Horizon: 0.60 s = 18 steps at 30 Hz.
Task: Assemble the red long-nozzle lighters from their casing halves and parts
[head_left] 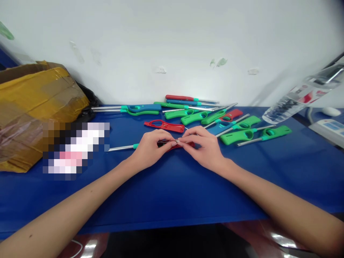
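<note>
Both hands meet at the middle of the blue table [172,193], over an opened red gas lighter [191,144]. Its metal tube [120,148] and teal collar stick out to the left, past my left hand [150,147]. My left hand is closed on the lighter, thumb and fingertips pinched near its middle. My right hand [202,145] pinches from the other side, fingertips almost touching the left ones. A tiny pale part [177,141] shows between the fingertips; I cannot make out its kind. Just behind lies a loose red lighter shell half [165,125]. Fingers hide most of the lighter body.
Several green, blue and red gas lighters [233,136] lie behind and to the right. Others [142,108] rest by the wall. A taped cardboard box [34,114] stands left, beside a pixelated patch. A water bottle [301,95] and white device [329,130] are at right.
</note>
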### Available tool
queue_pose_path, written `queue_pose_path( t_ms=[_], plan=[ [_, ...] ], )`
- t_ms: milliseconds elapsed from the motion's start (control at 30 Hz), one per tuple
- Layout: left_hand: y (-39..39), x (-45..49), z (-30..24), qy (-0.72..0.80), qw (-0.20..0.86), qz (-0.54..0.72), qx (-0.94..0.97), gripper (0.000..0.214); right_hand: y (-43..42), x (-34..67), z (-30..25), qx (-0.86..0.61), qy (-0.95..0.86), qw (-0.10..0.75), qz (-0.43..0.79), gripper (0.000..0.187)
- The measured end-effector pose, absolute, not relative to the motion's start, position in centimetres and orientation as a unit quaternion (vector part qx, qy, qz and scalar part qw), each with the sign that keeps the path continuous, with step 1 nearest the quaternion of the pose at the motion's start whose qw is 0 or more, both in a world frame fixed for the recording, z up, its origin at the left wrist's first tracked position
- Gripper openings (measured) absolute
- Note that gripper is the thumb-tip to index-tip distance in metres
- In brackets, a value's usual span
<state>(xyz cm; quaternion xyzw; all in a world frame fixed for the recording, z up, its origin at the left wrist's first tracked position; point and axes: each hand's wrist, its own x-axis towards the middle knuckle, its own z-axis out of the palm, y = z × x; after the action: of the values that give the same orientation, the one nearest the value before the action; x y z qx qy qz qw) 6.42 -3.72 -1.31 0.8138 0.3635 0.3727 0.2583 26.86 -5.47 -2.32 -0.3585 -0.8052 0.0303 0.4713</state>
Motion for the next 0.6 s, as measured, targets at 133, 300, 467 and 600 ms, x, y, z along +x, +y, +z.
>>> queue_pose_path(
  t_ms=[133, 300, 467, 600],
  plan=[
    [-3.71, 6.34, -1.47, 0.36, 0.246, 0.364, 0.823, 0.011, -5.19, 26.99, -2.33, -0.388, -0.792, 0.459, 0.108, 0.005],
    [-3.77, 6.27, -1.62, 0.357, 0.232, 0.348, 0.835, 0.01, -5.15, 27.05, -2.24, -0.396, -0.789, 0.453, 0.123, 0.004],
    [-3.91, 6.3, -1.61, 0.35, 0.217, 0.345, 0.843, 0.012, -5.12, 27.25, -2.21, -0.374, -0.808, 0.447, 0.086, 0.005],
    [-3.94, 6.28, -1.71, 0.346, 0.209, 0.345, 0.847, 0.014, -5.05, 27.41, -2.01, -0.343, -0.829, 0.44, 0.037, 0.011]
  ],
)
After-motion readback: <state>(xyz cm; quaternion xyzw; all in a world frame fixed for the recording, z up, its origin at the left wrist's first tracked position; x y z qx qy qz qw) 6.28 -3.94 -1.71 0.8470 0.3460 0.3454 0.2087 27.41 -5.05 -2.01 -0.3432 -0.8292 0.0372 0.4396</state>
